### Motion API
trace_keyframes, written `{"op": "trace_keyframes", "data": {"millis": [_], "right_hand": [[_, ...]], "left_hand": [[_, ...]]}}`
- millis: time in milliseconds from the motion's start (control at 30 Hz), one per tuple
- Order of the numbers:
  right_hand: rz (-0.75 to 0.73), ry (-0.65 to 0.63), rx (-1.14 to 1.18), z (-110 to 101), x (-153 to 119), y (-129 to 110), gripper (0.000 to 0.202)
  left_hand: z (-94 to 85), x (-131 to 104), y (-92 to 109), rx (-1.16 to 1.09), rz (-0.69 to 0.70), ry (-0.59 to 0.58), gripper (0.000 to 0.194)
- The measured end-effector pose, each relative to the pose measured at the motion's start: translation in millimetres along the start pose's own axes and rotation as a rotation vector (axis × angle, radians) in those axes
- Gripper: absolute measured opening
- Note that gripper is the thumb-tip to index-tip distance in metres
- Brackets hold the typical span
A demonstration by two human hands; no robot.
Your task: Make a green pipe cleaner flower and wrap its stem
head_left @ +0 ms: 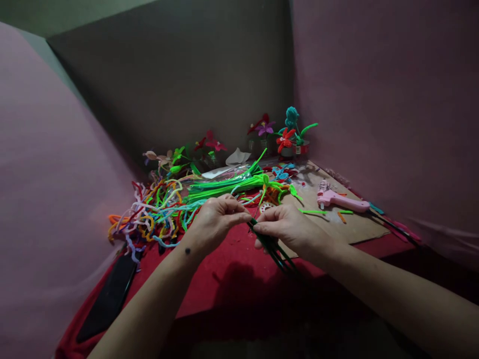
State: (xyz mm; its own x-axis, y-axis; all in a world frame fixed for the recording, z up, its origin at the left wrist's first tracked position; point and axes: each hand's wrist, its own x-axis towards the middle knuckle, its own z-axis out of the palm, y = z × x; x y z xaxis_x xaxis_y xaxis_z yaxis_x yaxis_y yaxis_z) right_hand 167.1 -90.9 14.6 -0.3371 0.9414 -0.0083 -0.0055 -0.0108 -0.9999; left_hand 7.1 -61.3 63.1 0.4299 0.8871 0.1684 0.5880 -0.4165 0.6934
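My left hand (217, 219) and my right hand (288, 228) meet over the red cloth (209, 279), both pinching a small bunch of dark green pipe cleaners (275, 249). The bunch slants down to the right, out from under my right hand. Just beyond my fingers lies a bundle of bright green pipe cleaners (224, 187). A tangled heap of pipe cleaners in many colours (157, 212) spreads to the left of my left hand.
A pink glue gun (339, 199) lies on a brown cardboard sheet (355, 227) at the right. Finished pipe-cleaner flowers (288, 132) stand at the back by the wall. A black flat object (110, 296) lies at the cloth's left edge. Pink panels close both sides.
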Motion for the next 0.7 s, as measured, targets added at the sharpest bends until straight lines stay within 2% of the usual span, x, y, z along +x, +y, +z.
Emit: {"op": "trace_keyframes", "data": {"millis": [67, 133, 233, 300, 367, 467, 600, 700], "right_hand": [[0.027, -0.014, 0.055, 0.2, -0.8, -1.0, 0.012], [0.042, -0.017, 0.088, 0.8, -1.8, -2.8, 0.011], [0.012, -0.002, 0.075, 1.6, -2.6, -4.9, 0.014], [-0.04, 0.022, 0.036, 2.1, -2.0, -4.6, 0.017], [-0.103, 0.06, 0.002, 2.5, -0.6, -2.8, 0.018], [-0.144, 0.091, 0.031, 3.1, 2.6, 0.2, 0.017], [-0.059, -0.011, 0.259, 4.2, 8.1, 2.2, 0.019], [-0.003, -0.023, 0.328, 4.3, 14.4, 5.0, 0.017]], "left_hand": [[-2.9, -0.1, 1.5, -0.015, -0.03, -0.029, 0.011], [-4.8, -0.2, 2.9, -0.088, -0.121, -0.083, 0.011], [-4.2, 0.1, 1.4, -0.296, -0.278, -0.143, 0.014], [-1.0, 0.4, -2.2, -0.453, -0.325, -0.16, 0.015], [4.2, 0.7, -6.4, -0.569, -0.316, -0.159, 0.015], [13.2, 1.5, -11.0, -0.627, -0.228, -0.107, 0.015], [21.0, 4.8, -13.3, -0.61, -0.164, -0.021, 0.015], [22.5, 8.8, -14.5, -0.499, -0.144, 0.066, 0.012]]}}
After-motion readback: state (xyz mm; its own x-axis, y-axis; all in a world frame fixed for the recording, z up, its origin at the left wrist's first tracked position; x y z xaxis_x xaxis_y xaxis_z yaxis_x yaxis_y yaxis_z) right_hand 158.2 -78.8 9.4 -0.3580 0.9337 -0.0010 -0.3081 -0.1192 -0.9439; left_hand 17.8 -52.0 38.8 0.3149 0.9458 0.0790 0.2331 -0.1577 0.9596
